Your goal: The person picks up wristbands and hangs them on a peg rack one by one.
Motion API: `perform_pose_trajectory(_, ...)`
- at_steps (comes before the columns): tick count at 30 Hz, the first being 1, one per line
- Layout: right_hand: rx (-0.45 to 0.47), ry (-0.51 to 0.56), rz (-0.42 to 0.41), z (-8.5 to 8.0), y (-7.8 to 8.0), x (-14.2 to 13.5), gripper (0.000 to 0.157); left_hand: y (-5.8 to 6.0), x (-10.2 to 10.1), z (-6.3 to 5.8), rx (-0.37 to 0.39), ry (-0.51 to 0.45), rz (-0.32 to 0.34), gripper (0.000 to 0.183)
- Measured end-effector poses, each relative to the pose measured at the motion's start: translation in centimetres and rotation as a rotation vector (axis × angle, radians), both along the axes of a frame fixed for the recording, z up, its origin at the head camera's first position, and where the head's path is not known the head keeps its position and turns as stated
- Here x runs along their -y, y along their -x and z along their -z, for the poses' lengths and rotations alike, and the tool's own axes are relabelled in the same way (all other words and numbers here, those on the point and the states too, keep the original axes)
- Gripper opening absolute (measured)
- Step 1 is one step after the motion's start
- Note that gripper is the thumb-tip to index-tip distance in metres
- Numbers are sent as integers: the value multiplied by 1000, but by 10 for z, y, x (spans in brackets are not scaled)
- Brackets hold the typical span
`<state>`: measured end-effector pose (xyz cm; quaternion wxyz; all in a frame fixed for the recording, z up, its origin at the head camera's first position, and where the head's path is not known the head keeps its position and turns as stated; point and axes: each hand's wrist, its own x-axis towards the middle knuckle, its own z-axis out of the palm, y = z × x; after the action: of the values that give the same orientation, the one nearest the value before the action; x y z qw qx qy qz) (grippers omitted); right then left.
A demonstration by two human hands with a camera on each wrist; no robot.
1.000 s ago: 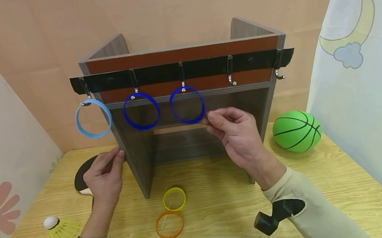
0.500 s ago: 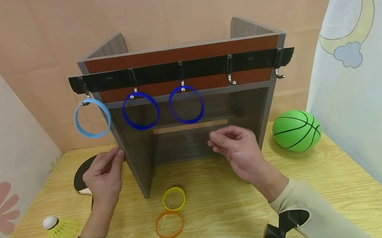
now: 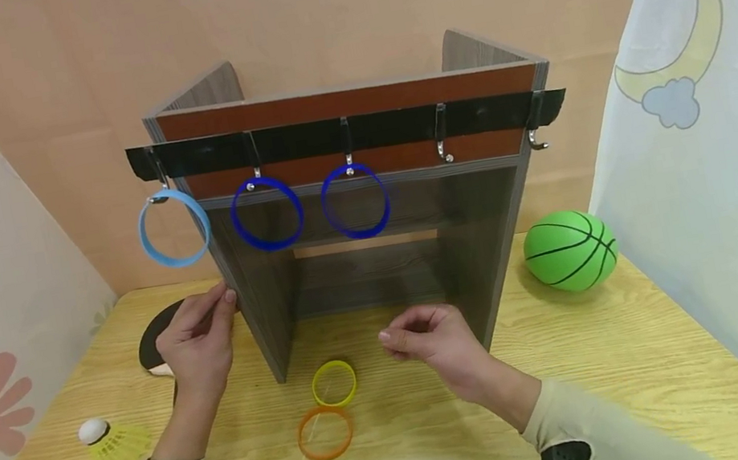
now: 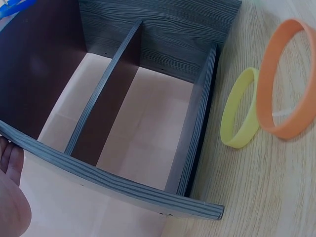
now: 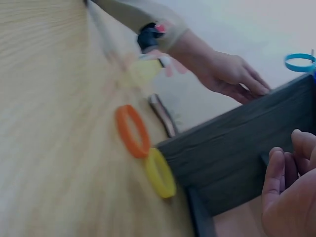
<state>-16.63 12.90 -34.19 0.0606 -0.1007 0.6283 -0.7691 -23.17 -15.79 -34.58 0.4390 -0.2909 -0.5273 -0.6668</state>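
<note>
My left hand holds the front edge of the grey wooden shelf's left side panel; in the left wrist view its fingers lie against the panel's outer face. My right hand is in front of the shelf, low over the table, fingers loosely bent with nothing between them. To its left a yellow wristband and an orange wristband lie on the table, edges close together. A light blue wristband and two dark blue ones hang from the hooks above.
The black hook rail runs across the shelf's front; its two right-hand hooks carry no band. A green ball sits right of the shelf. At left are a yellow shuttlecock and a black paddle.
My right hand has left the hanging middle dark blue wristband and come down and left toward the bands on the table. The left hand stays at the side panel.
</note>
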Motion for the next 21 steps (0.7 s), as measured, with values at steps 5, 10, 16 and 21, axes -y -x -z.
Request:
perform_pose_trajectory(5, 59, -60, -58, 15, -7, 8, 8, -1, 0, -1, 8, 6, -9, 15)
perform_pose_trajectory(10, 100, -129, -101, 30, -16, 16, 11, -2, 0, -2, 19, 14, -18, 15)
perform_pose_trajectory(16, 110, -207, -153, 50, -25, 23, 19, -2, 0, -2, 13, 9, -7, 15)
perform_pose_trajectory(21, 104, -211, -195, 62, -30, 27, 17, -2, 1, -1, 9, 11, -3, 15)
